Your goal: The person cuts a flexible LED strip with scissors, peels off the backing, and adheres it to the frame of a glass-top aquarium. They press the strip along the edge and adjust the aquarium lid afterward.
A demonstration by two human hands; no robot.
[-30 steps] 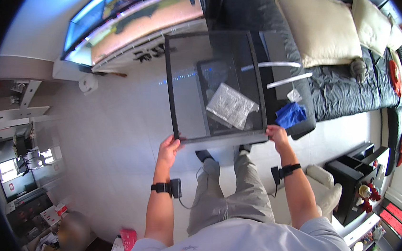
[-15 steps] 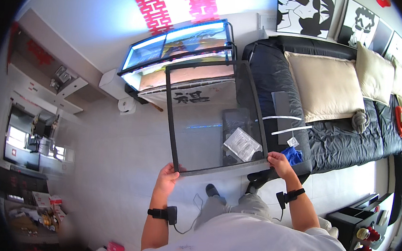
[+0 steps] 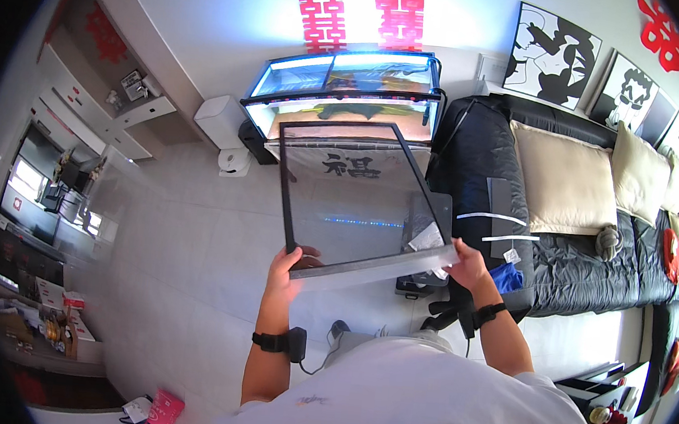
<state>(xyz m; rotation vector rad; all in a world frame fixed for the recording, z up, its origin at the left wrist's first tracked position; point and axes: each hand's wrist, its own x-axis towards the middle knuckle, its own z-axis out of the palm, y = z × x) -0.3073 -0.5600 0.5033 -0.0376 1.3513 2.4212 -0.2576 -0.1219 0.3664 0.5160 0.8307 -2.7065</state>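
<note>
A: Where's the see-through frame, and what could go wrong?

B: Held up in front of you, above the floor, far edge pointing toward the lit tank. You have it by the near side only, no support visible at the far end; a slack thumb could let that end dip. A quick turn might swing a far corner into the tank, if it's close enough; gap can't be judged from here. Black case below the right part, near your feet: possible trip, your eyes being on the frame.

A: And the grip?

B: Left grip: closed on the near left corner, thumb above, fingers showing through from beneath. Right grip: clasped on the near right corner; how its hidden fingers wrap, you can't tell. Both spread only about the edge's thickness.
</note>
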